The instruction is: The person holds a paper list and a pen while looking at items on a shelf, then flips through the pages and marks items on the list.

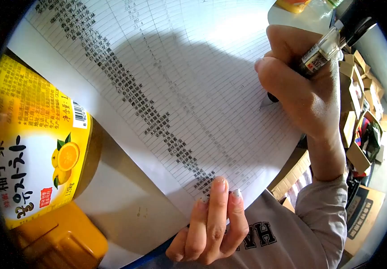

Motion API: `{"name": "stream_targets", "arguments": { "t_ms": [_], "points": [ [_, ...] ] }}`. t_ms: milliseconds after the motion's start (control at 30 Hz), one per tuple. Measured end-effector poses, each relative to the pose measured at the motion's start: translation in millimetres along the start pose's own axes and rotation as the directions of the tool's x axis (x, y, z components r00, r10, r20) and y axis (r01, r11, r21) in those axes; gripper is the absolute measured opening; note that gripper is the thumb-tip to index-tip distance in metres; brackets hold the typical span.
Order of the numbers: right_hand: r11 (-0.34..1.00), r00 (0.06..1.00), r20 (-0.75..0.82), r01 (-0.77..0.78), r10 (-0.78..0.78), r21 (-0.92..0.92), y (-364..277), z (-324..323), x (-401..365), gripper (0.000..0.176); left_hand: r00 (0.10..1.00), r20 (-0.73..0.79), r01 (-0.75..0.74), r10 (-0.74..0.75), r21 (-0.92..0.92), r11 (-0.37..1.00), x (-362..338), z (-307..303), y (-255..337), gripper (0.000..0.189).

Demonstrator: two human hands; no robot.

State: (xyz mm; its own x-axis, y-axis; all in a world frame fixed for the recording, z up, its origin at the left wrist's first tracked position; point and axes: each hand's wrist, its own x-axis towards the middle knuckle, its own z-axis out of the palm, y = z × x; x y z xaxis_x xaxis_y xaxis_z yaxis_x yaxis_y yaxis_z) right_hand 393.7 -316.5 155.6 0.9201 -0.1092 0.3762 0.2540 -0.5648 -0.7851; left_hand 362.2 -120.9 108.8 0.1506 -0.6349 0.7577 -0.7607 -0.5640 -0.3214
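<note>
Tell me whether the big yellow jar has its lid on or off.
On. The yellow lid caps the end of the jar; how tightly it is screwed cannot be told.

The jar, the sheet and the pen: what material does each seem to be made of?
The jar looks like clear glass or hard plastic, with a glossy paper label; its lid seems shiny yellow plastic. The sheet is thin matte paper, printed with a table. The pen has a clear, shiny barrel, probably plastic.
</note>
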Motion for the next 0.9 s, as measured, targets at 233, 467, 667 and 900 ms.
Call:
{"name": "stream_targets", "arguments": {
  "t_ms": [233,467,667,900],
  "points": [
    [0.994,0.989,-0.108,-0.099,0.103,0.041,-8.1,1.7,-1.6,0.015,0.997,0.08,-0.015,0.016,-0.01,1.0,8.7,-6.0,-2.2,0.005],
    [0.991,0.978,-0.163,0.129,-0.132,-0.028,17.7,-9.6,-6.5,0.005,1.0,-0.007,0.012,-0.013,-0.061,0.998,-1.7,6.2,2.8,0.006],
    [0.977,0.989,0.04,0.136,-0.145,0.167,24.1,-19.8,-0.3,0.003,0.99,0.018,0.142,-0.141,-0.065,0.988,-3.2,1.6,10.6,0.01],
    [0.984,0.941,-0.33,0.118,-0.068,0.134,13.6,-1.5,-8.4,0.005,0.979,-0.046,0.195,-0.199,-0.08,0.978,-9.0,0.0,14.0,0.009]
  ]
}}
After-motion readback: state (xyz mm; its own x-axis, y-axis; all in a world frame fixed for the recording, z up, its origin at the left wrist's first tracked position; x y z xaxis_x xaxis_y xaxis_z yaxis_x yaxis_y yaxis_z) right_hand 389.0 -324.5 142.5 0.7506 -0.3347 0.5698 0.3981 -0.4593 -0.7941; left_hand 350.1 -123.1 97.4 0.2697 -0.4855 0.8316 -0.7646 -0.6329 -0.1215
